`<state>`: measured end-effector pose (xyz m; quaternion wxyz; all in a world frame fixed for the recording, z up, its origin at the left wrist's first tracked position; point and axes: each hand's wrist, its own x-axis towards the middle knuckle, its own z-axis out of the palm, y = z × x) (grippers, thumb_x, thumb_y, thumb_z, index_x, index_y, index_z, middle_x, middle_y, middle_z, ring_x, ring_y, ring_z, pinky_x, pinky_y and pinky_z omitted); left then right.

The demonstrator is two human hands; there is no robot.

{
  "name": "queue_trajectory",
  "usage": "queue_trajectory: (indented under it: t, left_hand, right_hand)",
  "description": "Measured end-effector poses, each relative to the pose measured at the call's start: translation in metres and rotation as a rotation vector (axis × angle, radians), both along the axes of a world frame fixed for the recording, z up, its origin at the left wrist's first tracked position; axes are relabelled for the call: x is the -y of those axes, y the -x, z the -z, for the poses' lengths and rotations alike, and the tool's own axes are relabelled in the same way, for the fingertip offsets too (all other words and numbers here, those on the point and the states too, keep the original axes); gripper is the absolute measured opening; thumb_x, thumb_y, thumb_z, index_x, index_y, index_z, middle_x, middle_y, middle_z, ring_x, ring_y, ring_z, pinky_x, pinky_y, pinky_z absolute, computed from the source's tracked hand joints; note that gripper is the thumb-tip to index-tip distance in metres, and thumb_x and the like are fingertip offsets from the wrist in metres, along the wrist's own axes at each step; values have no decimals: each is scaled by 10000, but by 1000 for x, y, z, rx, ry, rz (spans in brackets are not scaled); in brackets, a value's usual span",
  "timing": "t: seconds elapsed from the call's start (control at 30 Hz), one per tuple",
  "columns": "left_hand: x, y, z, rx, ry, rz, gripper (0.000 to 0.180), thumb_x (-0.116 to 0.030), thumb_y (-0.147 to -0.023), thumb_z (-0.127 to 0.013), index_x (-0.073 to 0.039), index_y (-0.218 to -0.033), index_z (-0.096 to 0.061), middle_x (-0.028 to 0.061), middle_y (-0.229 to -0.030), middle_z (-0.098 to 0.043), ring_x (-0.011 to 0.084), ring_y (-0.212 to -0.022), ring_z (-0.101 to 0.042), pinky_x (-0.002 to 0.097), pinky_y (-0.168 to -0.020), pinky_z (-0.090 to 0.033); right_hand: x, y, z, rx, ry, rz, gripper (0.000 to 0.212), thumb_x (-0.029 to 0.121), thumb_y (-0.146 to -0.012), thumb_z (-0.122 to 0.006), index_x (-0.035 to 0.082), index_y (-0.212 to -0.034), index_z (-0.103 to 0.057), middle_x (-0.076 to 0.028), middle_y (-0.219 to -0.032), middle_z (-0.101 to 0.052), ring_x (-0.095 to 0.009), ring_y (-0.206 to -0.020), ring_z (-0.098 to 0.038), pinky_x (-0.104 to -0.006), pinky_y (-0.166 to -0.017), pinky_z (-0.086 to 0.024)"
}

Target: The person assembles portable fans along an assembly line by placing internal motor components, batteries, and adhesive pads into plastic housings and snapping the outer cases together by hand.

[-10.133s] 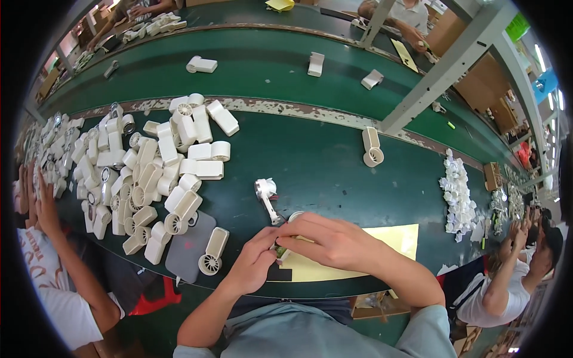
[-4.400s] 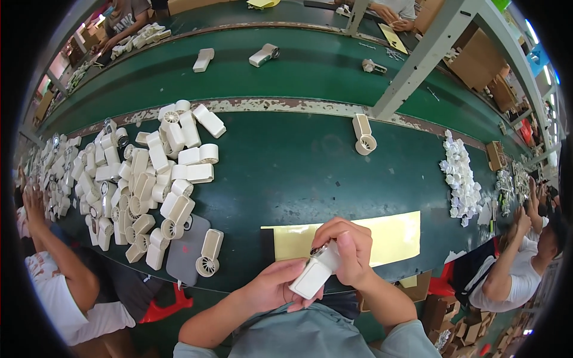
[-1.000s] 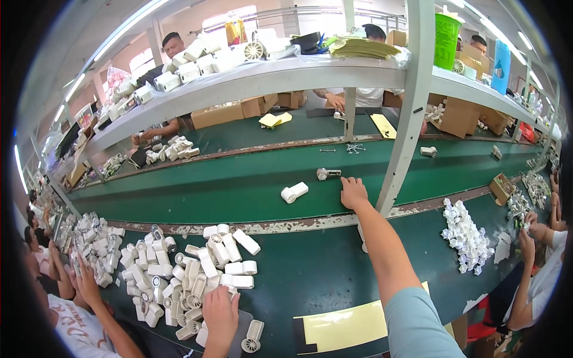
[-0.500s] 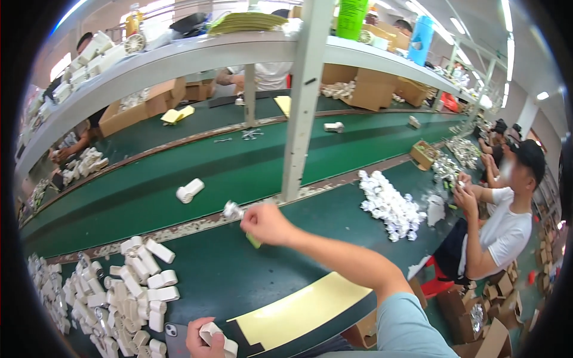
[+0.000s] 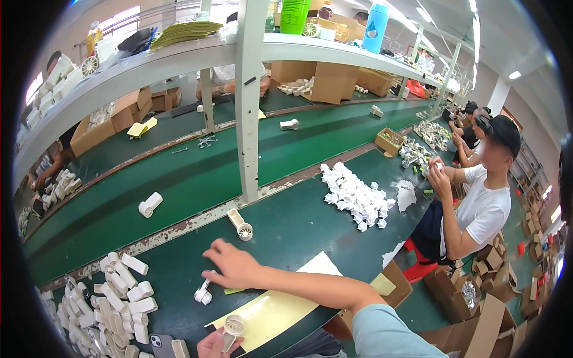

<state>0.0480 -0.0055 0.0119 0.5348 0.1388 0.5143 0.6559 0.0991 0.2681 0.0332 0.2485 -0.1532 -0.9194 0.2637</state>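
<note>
My left hand, at the lower edge, is closed around a white plastic fan housing with a round grille. Farther up, my right hand reaches over the green table with fingers spread and nothing visibly in them. Just below its thumb lies a small white-and-silver part. A green piece shows partly under the right wrist. Beyond that hand, another white fan housing rests near the table's far edge, its round grille facing up.
Heaped white housings lie at left, beside a phone. A yellow sheet lies under my right forearm. White parts are piled at right, near a co-worker. A green conveyor belt runs behind a shelf post.
My right hand has drawn back toward me and its fingers have spread. The white-and-silver part now lies nearer. The left hand's housing now shows its round grille. The view has swung right.
</note>
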Motion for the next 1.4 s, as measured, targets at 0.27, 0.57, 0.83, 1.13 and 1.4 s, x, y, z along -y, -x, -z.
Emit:
queue_trajectory:
  t: [0.27,0.57,0.83,1.13,1.4]
  left_hand:
    - [2,-12,-22,-177,11,41,435,-347,-1108,-365,3,-1199,-606,104,-933,-676,186,-738,-651,321,-654,-548]
    - [8,-1,15,-53,-354,-294,485,-434,-1096,-397,-101,-1447,-427,66,-1209,-592,195,-1001,-591,303,-742,-485]
    - [-25,19,6,-153,-333,-310,712,-610,-1054,-336,-71,-1519,-356,92,-1370,-547,239,-1272,-560,389,-1055,-461]
    - [-4,-11,-8,198,-200,62,758,-681,-1037,-181,-71,-1428,-403,106,-1069,-667,239,-828,-650,377,-636,-513]
    - [-12,6,-3,124,-239,366,655,-351,-1111,-398,-98,-1640,-105,21,-1039,-513,98,-762,-463,237,-651,-404]
  right_hand:
    - [34,33,7,96,-402,-494,277,345,-871,-667,74,-929,-676,-98,-995,-591,-269,-969,-577,-382,-822,-469]
    - [44,5,-12,64,66,-495,244,204,-903,-686,27,-1061,-627,-102,-928,-611,-264,-887,-615,-398,-772,-490]
    - [91,-32,-77,-133,1148,-614,631,-32,-939,-588,56,-1472,-262,-78,-1106,-630,-45,-800,-599,-211,-643,-474]
    - [105,-43,-63,-303,399,-401,645,-27,-877,-605,107,-1490,-454,-159,-1147,-584,-315,-930,-665,-380,-746,-597]
    - [77,-57,-33,-404,313,-280,619,-162,-838,-636,20,-1372,-381,-174,-1142,-578,-245,-964,-680,-352,-840,-566]
